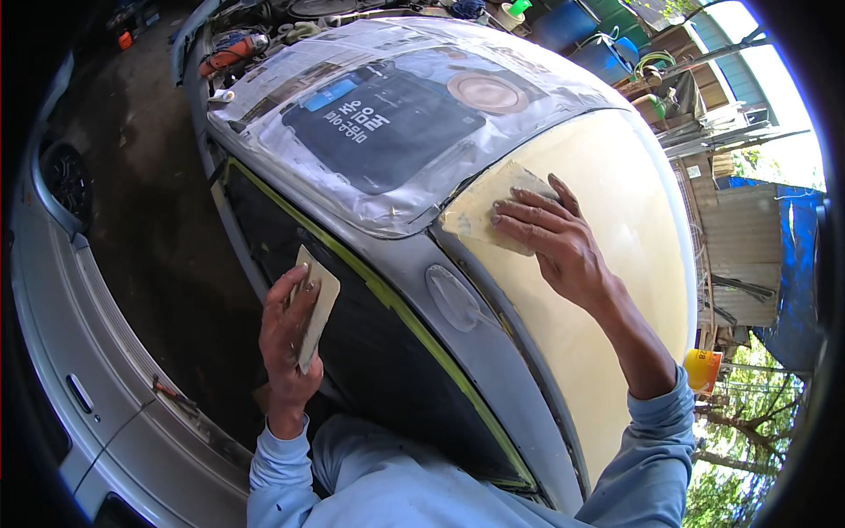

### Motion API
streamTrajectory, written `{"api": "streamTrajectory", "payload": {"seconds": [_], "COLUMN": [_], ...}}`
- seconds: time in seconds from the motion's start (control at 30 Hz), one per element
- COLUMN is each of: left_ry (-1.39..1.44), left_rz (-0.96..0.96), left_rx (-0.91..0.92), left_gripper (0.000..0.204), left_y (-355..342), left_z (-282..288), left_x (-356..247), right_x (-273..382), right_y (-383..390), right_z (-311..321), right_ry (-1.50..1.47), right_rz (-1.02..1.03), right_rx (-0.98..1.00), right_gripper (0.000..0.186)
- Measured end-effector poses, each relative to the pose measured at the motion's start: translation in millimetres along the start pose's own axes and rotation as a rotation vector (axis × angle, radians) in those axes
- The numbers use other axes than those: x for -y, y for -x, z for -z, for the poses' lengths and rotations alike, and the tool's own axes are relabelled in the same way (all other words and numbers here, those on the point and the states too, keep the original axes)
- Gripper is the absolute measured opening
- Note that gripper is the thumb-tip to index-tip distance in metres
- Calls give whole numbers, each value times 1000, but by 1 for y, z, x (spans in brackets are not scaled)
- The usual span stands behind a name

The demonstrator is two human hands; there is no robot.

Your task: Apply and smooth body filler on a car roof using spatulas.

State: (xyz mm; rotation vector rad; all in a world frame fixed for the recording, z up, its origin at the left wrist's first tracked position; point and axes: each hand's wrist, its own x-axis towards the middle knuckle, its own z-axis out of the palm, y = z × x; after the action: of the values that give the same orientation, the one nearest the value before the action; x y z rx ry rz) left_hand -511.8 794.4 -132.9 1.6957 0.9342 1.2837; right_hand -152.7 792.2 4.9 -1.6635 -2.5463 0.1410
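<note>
My right hand [568,242] presses a flat, rectangular putty spreader [482,201] against the car roof [629,202]. Its fingers lie over the spreader's upper side. Cream filler coats the roof, and the spreader's far-left corner reaches the edge by the windscreen. In front of my body, my left hand [286,348] grips a thin, pale putty spreader [320,306] with smears on it. This one is tilted on edge, raised above the dark-covered side window [352,308] and apart from the car.
Plastic sheeting and newspaper [422,70] cover the windscreen and bonnet. Yellow-green tape [396,308] borders the side window. A silver car [106,370] stands at left, with pliers [174,393] on it. Blue drums [563,26] and stacked scrap lie at far right.
</note>
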Motion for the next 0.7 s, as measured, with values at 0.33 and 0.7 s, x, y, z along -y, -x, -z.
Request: {"api": "streamTrajectory", "payload": {"seconds": [0.33, 0.7], "left_ry": [-46, -50], "left_rz": [-31, -32], "left_rx": [1, 3], "left_gripper": [56, 56], "left_y": [-1, -2], "left_z": [3, 2], "left_x": [-3, -4], "right_x": [-2, -5], "right_y": [-5, -8], "right_z": [-12, -17], "right_ry": [-12, -7], "right_rz": [-12, -7], "right_rx": [50, 63], "right_gripper": [63, 65]}}
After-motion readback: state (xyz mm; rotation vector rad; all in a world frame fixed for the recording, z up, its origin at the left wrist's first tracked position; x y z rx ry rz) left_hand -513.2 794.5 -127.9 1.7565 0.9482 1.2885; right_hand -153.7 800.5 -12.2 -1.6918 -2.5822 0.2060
